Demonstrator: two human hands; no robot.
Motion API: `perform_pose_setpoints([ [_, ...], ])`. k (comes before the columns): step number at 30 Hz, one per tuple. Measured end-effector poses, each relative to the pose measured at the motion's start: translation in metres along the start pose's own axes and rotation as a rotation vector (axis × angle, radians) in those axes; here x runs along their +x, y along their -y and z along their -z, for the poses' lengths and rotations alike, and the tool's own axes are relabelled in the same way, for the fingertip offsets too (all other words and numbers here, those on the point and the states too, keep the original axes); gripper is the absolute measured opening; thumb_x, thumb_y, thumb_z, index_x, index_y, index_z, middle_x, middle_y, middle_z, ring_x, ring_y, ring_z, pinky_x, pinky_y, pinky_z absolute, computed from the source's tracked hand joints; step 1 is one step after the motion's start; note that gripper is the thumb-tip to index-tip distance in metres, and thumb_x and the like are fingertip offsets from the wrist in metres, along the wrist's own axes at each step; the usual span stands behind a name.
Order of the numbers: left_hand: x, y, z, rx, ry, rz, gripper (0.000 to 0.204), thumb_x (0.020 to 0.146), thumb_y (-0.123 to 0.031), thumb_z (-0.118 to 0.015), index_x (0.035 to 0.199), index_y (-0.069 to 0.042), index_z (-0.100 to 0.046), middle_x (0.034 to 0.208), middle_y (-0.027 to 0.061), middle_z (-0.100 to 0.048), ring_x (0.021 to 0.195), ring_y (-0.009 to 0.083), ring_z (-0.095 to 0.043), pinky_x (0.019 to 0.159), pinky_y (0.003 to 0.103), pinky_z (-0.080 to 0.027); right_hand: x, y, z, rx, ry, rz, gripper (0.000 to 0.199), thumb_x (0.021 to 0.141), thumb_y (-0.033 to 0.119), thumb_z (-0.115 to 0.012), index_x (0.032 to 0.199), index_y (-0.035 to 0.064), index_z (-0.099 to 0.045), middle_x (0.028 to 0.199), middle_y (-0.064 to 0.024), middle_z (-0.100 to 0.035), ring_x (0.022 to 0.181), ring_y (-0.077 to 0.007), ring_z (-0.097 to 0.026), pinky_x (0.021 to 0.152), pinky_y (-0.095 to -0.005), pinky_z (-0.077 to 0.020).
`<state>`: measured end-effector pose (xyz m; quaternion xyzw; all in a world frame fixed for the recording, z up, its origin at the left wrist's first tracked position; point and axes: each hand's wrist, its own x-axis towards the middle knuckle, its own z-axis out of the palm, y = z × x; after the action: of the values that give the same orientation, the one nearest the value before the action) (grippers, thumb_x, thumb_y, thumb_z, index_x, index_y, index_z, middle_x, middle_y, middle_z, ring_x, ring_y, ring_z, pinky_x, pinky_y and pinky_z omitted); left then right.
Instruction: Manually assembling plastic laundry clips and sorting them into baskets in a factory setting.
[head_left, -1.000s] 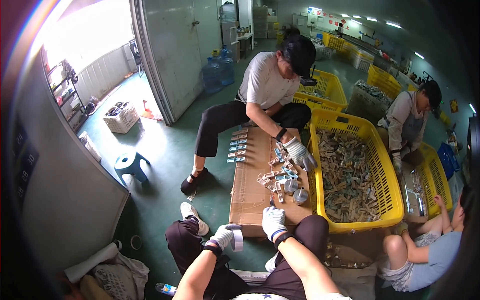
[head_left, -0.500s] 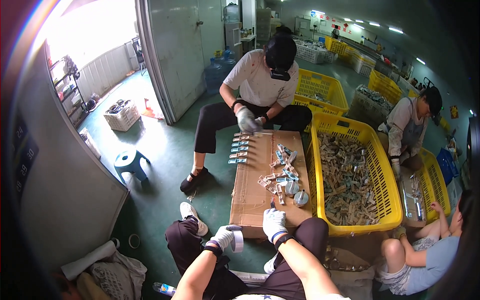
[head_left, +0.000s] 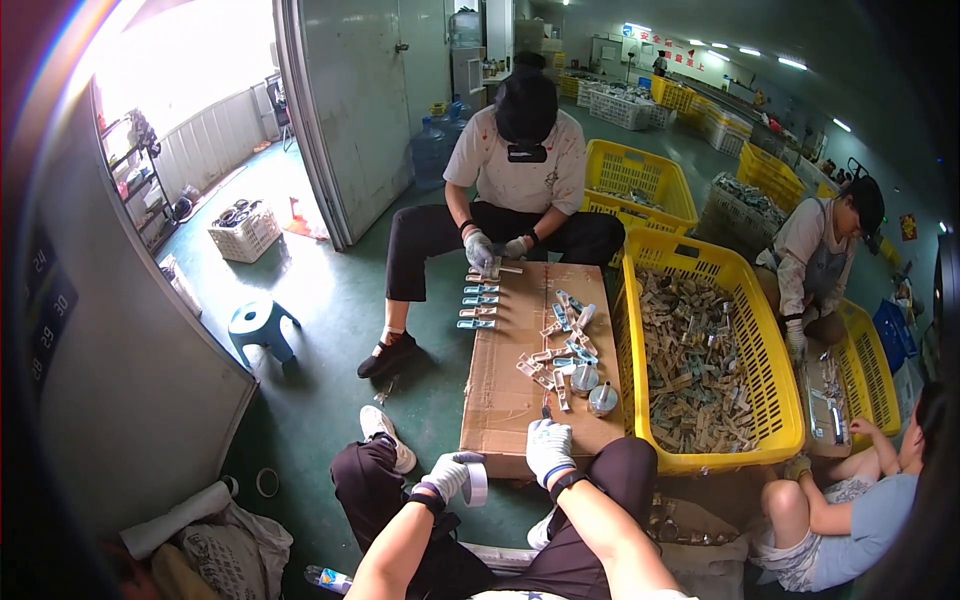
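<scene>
My left hand [head_left: 443, 474], in a white knit glove, is closed around a roll of pale tape [head_left: 476, 485] at the near left corner of a cardboard box [head_left: 505, 380]. My right hand [head_left: 550, 449], gloved too, is closed on a slim tool [head_left: 546, 411] whose dark tip points away over the box top; its kind is not clear. Beyond it stand two small clear jars [head_left: 602, 400]. Past them lies a loose pile of blue and pink clips [head_left: 570, 350]. Several clips [head_left: 478, 311] are lined up along the box's left edge.
A gloved co-worker [head_left: 515, 160] sits across the box, hands at its far edge. On the right stands a big yellow crate [head_left: 770, 350] full of clips. Two more people sit beyond it. A blue stool [head_left: 262, 330] stands on the floor to the left.
The co-worker opposite has straightened slightly, and that person's gloved hand has come down to the far end of the clip row. My own hands have hardly moved.
</scene>
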<state>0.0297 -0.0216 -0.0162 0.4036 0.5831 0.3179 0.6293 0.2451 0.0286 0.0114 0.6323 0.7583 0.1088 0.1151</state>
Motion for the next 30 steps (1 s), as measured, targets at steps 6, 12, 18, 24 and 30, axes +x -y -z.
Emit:
perform_pose_setpoints([
  [6, -0.003, -0.006, -0.004, -0.009, 0.009, 0.006, 0.036, 0.082, 0.010, -0.051, 0.106, -0.006, -0.072, 0.094, 0.0024, -0.070, 0.082, 0.0143, -0.062, 0.076, 0.029, -0.049, 0.000, -0.002, 0.001, 0.031, 0.046, -0.021, 0.027, 0.090, 0.018, -0.047, 0.112, 0.0054, -0.057, 0.098, -0.0110, -0.064, 0.082, -0.0212, -0.064, 0.066, -0.0409, -0.0457],
  [12, 0.000, 0.001, 0.001, -0.044, 0.013, 0.015, 0.035, 0.083, 0.010, -0.053, 0.106, -0.007, -0.072, 0.094, 0.0019, -0.070, 0.081, 0.0134, -0.062, 0.075, 0.028, -0.049, -0.001, 0.001, 0.005, 0.034, 0.044, -0.016, 0.028, 0.091, 0.018, -0.046, 0.113, 0.0049, -0.056, 0.098, -0.0106, -0.063, 0.082, -0.0213, -0.063, 0.067, -0.0413, -0.0451],
  [18, 0.002, 0.004, 0.001, -0.015, -0.003, 0.006, 0.034, 0.083, 0.009, -0.053, 0.106, -0.007, -0.072, 0.094, 0.0020, -0.070, 0.081, 0.0135, -0.062, 0.075, 0.029, -0.050, -0.001, 0.001, 0.005, 0.022, 0.035, -0.014, 0.028, 0.091, 0.019, -0.046, 0.114, 0.0050, -0.056, 0.098, -0.0103, -0.063, 0.083, -0.0213, -0.063, 0.067, -0.0414, -0.0445],
  [24, 0.001, 0.001, -0.001, -0.012, 0.006, -0.013, 0.037, 0.082, 0.011, -0.050, 0.106, -0.006, -0.072, 0.095, 0.0024, -0.070, 0.082, 0.0143, -0.063, 0.078, 0.029, -0.050, -0.001, -0.001, 0.004, 0.035, 0.022, -0.003, 0.028, 0.091, 0.018, -0.046, 0.112, 0.0051, -0.057, 0.097, -0.0100, -0.063, 0.082, -0.0209, -0.063, 0.066, -0.0411, -0.0442],
  [30, 0.000, 0.002, 0.001, -0.017, 0.001, -0.005, 0.037, 0.081, 0.011, -0.049, 0.106, -0.006, -0.072, 0.096, 0.0029, -0.070, 0.084, 0.0147, -0.063, 0.078, 0.029, -0.050, -0.002, 0.001, 0.010, 0.043, 0.040, 0.001, 0.027, 0.091, 0.018, -0.046, 0.112, 0.0050, -0.057, 0.097, -0.0102, -0.063, 0.082, -0.0211, -0.063, 0.066, -0.0411, -0.0441],
])
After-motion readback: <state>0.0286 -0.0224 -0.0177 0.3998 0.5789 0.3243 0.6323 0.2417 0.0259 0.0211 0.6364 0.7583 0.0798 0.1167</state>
